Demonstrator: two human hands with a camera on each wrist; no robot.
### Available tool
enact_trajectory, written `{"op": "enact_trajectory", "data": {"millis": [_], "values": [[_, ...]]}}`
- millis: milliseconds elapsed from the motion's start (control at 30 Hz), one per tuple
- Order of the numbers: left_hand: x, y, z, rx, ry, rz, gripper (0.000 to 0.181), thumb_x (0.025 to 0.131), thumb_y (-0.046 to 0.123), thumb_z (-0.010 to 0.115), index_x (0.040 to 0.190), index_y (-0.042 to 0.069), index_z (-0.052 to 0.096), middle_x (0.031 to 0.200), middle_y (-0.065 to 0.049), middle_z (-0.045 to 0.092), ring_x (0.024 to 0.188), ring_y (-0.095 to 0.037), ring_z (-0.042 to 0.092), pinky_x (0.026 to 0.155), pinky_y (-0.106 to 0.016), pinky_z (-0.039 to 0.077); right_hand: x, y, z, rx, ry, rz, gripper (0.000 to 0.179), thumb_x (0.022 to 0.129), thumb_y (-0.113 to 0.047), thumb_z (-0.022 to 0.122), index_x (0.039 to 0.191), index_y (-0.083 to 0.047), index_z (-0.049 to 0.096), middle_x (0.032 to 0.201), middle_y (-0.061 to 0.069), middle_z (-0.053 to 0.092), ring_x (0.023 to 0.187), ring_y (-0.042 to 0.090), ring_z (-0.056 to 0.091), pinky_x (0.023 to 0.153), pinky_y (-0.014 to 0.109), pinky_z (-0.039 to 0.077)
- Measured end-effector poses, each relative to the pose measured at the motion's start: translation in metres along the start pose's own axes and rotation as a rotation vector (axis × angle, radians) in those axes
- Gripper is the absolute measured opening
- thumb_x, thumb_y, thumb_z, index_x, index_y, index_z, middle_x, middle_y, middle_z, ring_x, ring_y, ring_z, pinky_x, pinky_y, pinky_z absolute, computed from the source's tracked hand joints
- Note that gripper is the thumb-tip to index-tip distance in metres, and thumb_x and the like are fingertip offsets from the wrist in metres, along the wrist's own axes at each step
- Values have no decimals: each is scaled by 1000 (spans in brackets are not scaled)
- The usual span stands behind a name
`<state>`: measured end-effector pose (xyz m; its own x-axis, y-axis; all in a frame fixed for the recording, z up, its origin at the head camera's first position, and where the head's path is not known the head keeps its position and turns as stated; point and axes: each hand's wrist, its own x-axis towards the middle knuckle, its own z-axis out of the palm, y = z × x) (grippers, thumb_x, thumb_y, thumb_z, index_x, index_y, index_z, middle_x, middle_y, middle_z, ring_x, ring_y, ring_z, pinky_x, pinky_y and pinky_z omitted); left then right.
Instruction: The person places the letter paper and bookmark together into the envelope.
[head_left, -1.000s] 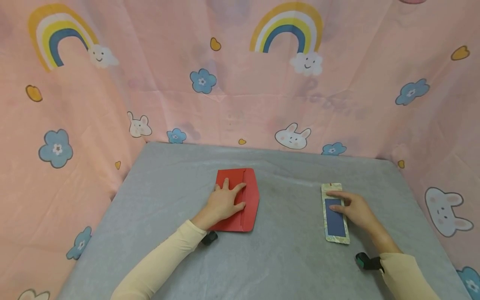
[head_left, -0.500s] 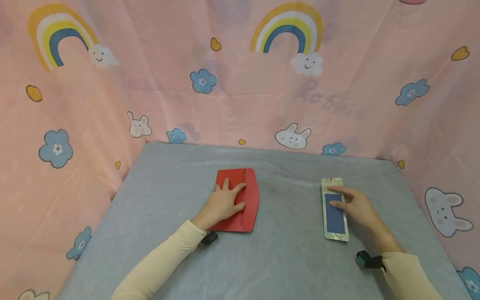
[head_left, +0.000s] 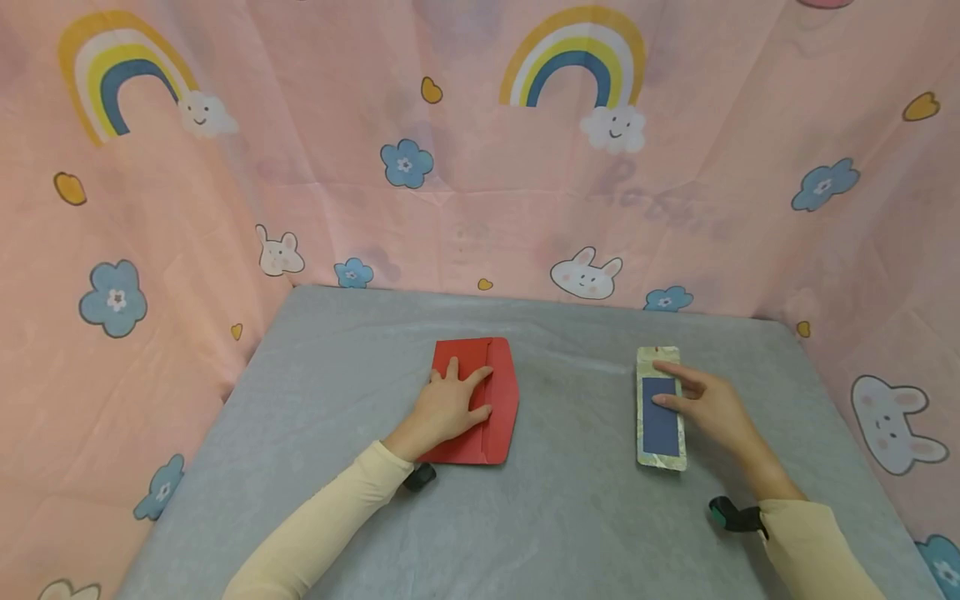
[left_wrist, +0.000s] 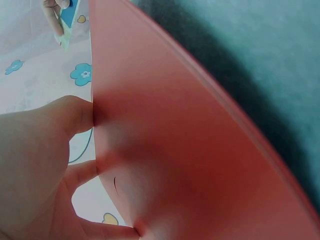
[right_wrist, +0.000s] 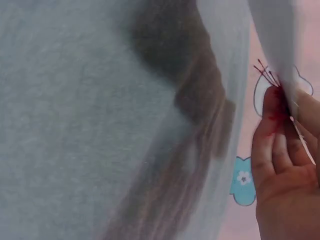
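A red envelope (head_left: 501,417) lies on the table with its flap opened out to the right. My left hand (head_left: 442,407) rests on it with fingers spread, and the fingertips touch the paper in the left wrist view. Over the right part of the table, my right hand (head_left: 712,408) pinches a long, narrow bookmark (head_left: 662,433) by its right side. It has a pale patterned border and a dark blue panel. Dark red threads (right_wrist: 267,74) show at the bookmark in the right wrist view, where its pale back (right_wrist: 275,35) is seen nearly edge-on.
A grey cloth (head_left: 555,533) covers the table. Pink curtain (head_left: 480,208) with rainbows, rabbits and flowers stands along the back and both sides. A black wrist camera (head_left: 733,515) sits at the right sleeve, another black camera (head_left: 420,477) under the left wrist.
The bookmark has moved up in the head view and slightly left, carried by my right hand. My left hand and the envelope have stayed in place.
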<state>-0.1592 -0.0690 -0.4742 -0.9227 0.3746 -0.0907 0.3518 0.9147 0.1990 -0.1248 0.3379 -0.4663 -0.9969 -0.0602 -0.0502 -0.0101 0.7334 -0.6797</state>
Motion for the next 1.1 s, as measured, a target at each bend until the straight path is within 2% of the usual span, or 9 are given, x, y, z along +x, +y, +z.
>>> {"op": "enact_trajectory", "data": {"millis": [233, 500, 567, 633, 767, 833, 867, 1000, 1100], "values": [[-1, 0, -1, -6, -8, -8, 67, 91, 50, 64, 151, 29, 40, 151, -30, 40, 120, -58, 53, 83, -50, 59, 4, -6, -2, 20, -106, -67, 67, 92, -33, 70, 151, -21, 42, 157, 20, 38, 135, 51, 44, 103, 62, 42], [0, 1, -1, -4, -17, -14, 68, 91, 50, 64, 151, 30, 39, 152, -29, 39, 121, -58, 52, 80, -49, 60, 7, -12, 2, 26, -82, -53, 66, 90, -34, 72, 150, -24, 45, 156, 22, 39, 132, 50, 48, 98, 62, 47], [1, 1, -1, -5, -18, -15, 68, 91, 50, 64, 151, 30, 39, 152, -29, 39, 122, -58, 52, 80, -49, 60, 9, -13, 4, 21, -70, -53, 65, 90, -34, 72, 149, -23, 46, 155, 21, 41, 131, 45, 49, 95, 58, 49], [1, 0, -1, -4, -18, -16, 68, 91, 50, 64, 152, 30, 39, 153, -29, 39, 122, -58, 51, 80, -48, 60, 10, -14, 5, 11, -58, -50, 65, 90, -35, 72, 148, -23, 47, 152, 20, 45, 121, 36, 54, 88, 47, 51], [1, 1, -1, -4, -13, -16, 68, 91, 50, 64, 151, 30, 39, 153, -29, 39, 122, -58, 52, 80, -48, 60, 13, -16, 9, 31, -49, -44, 64, 89, -31, 73, 147, -23, 48, 115, 14, 61, 84, 14, 52, 64, 27, 44], [0, 1, -1, -6, -14, -17, 68, 91, 50, 64, 151, 30, 39, 153, -29, 39, 122, -57, 52, 80, -48, 60, 13, -17, 10, 51, -53, -42, 64, 88, -28, 74, 147, -23, 49, 88, 7, 55, 66, 8, 44, 54, 25, 38], [0, 1, -2, -8, -14, -17, 68, 91, 49, 64, 151, 30, 39, 153, -29, 39, 122, -57, 52, 80, -48, 60, 13, -18, 11, 55, -57, -44, 64, 88, -27, 74, 147, -22, 49, 83, 3, 50, 63, 6, 42, 52, 25, 36], [0, 1, -2, -12, -19, -18, 68, 91, 49, 64, 151, 30, 39, 153, -29, 39, 121, -57, 52, 81, -48, 60, 14, -21, 13, 63, -63, -46, 64, 88, -26, 75, 147, -23, 49, 68, -5, 36, 54, 3, 32, 47, 25, 32], [0, 1, -2, -10, -19, -21, 68, 91, 49, 64, 151, 31, 39, 153, -29, 39, 120, -56, 53, 80, -47, 60, 15, -24, 14, 70, -68, -60, 65, 88, -26, 74, 148, -23, 47, 75, -1, 46, 55, 3, 35, 47, 25, 33]]}}
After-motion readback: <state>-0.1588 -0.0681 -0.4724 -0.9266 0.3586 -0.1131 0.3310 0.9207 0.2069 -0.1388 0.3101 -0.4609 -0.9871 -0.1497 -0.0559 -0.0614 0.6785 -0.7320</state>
